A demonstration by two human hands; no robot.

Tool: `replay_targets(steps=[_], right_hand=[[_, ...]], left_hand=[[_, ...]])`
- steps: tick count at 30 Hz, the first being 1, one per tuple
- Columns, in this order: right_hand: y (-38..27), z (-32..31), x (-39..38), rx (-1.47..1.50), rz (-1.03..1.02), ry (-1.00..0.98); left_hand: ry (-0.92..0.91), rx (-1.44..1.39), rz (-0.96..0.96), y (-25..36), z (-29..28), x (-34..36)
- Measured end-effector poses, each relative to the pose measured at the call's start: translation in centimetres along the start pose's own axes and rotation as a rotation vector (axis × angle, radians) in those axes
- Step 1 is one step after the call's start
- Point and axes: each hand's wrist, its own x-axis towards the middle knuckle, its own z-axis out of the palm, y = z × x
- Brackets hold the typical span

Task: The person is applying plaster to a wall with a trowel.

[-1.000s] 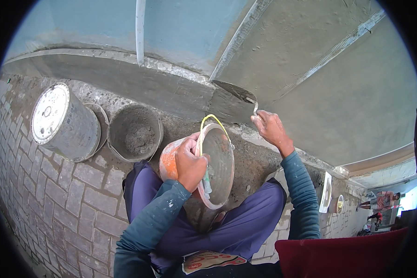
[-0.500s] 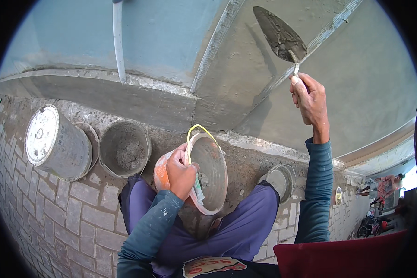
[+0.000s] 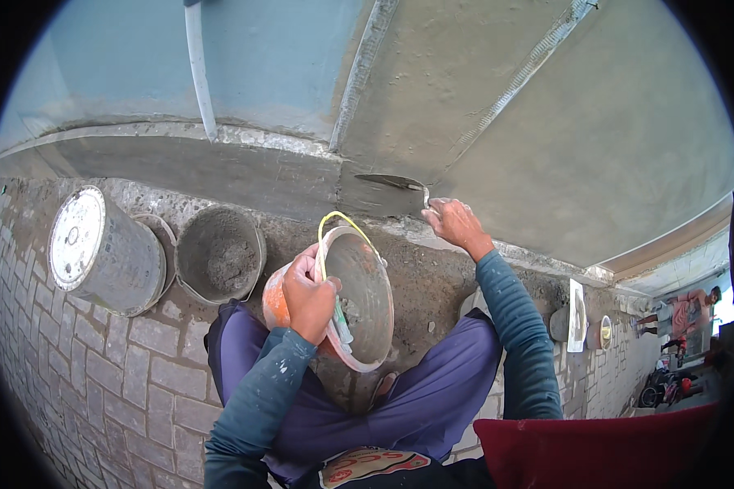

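Note:
My left hand (image 3: 311, 298) is closed on the rim and yellow handle of a tilted orange-and-white bucket (image 3: 367, 306), whose inside is coated with grey mortar. A greenish-white rag or strip (image 3: 341, 324) hangs over the rim beside my fingers. My right hand (image 3: 458, 224) grips the handle of a pointed trowel (image 3: 390, 180). The blade lies nearly edge-on against the foot of the plastered wall (image 3: 432, 90), just beyond the bucket. Whether mortar is on its hidden face, I cannot tell.
At the left, a dark bucket of mortar (image 3: 220, 254) stands beside an upturned white-based bucket (image 3: 106, 251). Partly behind my right knee is another bucket (image 3: 475, 303). A white-faced float or board (image 3: 577, 316) and small buckets lie farther right. One person (image 3: 693, 310) is at far right.
My right hand has brought the trowel down and left from high on the wall to its foot. My left hand still holds the bucket, which has barely shifted.

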Motion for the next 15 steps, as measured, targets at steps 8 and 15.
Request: replay_targets(steps=[8, 15], right_hand=[[-1.8, -20.5, 0.2, 0.203, -0.048, 0.572], [-4.2, -15.9, 1.0, 0.355, -0.134, 0.481]], left_hand=[[-0.035, -0.017, -0.054, -0.6, 0.6, 0.9], [-0.034, -0.064, -0.051, -1.0, 1.3, 1.0]])
